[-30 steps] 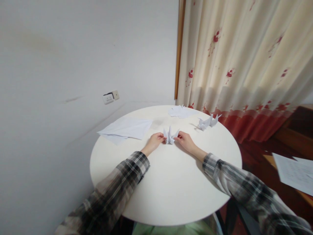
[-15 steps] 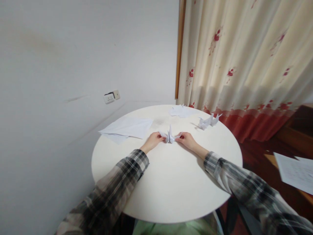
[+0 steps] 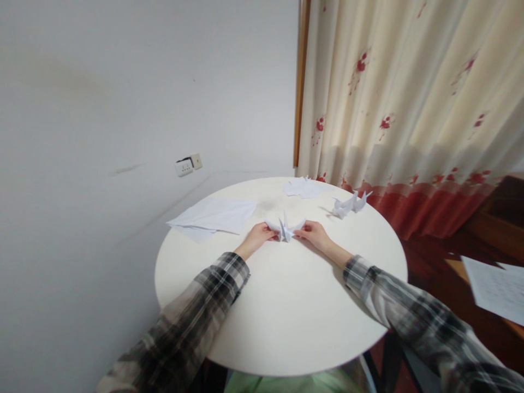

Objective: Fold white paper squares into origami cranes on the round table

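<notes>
A white folded paper crane stands upright at the middle of the round white table, its wings spread to both sides. My left hand pinches the crane at its left wing, fingers closed. On the opposite side, my right hand grips the right wing between thumb and fingers. Both wing tips show above my fingers. My fingertips are partly hidden behind the paper.
Flat white paper sheets lie at the left of the table. Further back is a smaller pile of paper. Finished-looking folded cranes sit at the back right. Written sheets rest beyond the table's right edge, below a curtain.
My fingers have shifted slightly on the wings, and more of the right wing now shows above my right hand. The crane stays in about the same place.
</notes>
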### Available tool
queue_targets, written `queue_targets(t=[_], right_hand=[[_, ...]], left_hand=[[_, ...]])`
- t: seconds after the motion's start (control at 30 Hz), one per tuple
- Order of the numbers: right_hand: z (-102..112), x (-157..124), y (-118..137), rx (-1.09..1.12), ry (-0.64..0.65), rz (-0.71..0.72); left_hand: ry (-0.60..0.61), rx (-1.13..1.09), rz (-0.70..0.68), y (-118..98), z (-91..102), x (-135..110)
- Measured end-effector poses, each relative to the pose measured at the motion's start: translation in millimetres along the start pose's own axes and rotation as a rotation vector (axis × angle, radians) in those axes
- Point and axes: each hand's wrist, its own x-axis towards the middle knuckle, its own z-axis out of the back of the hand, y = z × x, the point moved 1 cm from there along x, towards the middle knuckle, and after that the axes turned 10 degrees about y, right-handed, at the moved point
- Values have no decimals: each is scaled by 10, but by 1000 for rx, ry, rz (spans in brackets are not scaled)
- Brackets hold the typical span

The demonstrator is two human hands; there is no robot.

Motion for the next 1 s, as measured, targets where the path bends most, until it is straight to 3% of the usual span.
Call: queue_targets(t=[0.2,0.43,0.57,0.83,1.0], right_hand=[[-28,-21,102,212,-165,-7],[-42,-57,140,397,-120,-3],[-41,-61,141,412,-117,-15],[-31,-39,171,181,-132,-23],[-61,-46,234,90,-53,3]], left_hand=[[12,-326,10,-93,-151,-88],[-51,-519,-22,-26,-188,-49],[-46,-396,-22,-53,-153,-51],[-65,53,-23,-104,-129,-65],[-48,134,-69,-103,-160,-60]])
